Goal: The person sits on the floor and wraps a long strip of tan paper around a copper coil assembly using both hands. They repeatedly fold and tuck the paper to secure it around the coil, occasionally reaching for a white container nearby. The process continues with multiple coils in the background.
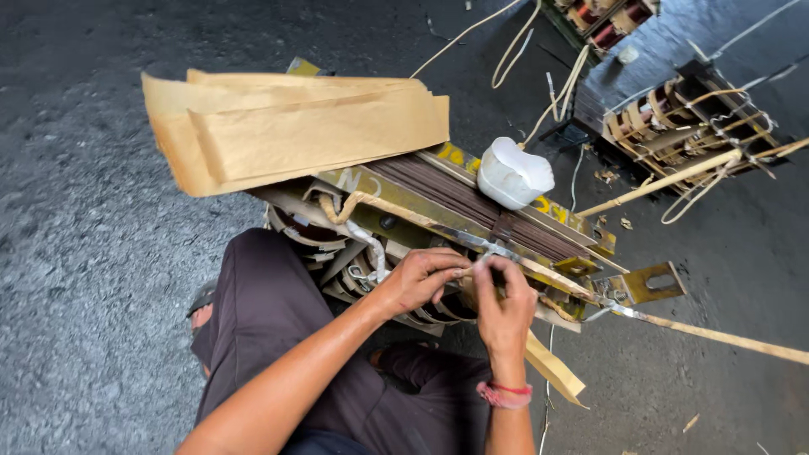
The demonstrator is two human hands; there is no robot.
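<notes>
On the near edge of the transformer core [472,202], both the left hand [419,278] and the right hand [504,307] pinch one paper strip [552,366] in closed fingers, and tugging sideways could tear it or topple the one white cup [512,173] above.

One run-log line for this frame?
left hand: pinching paper strip | right hand: same strip | on: transformer core | nearby: white cup, paper sheets
</notes>
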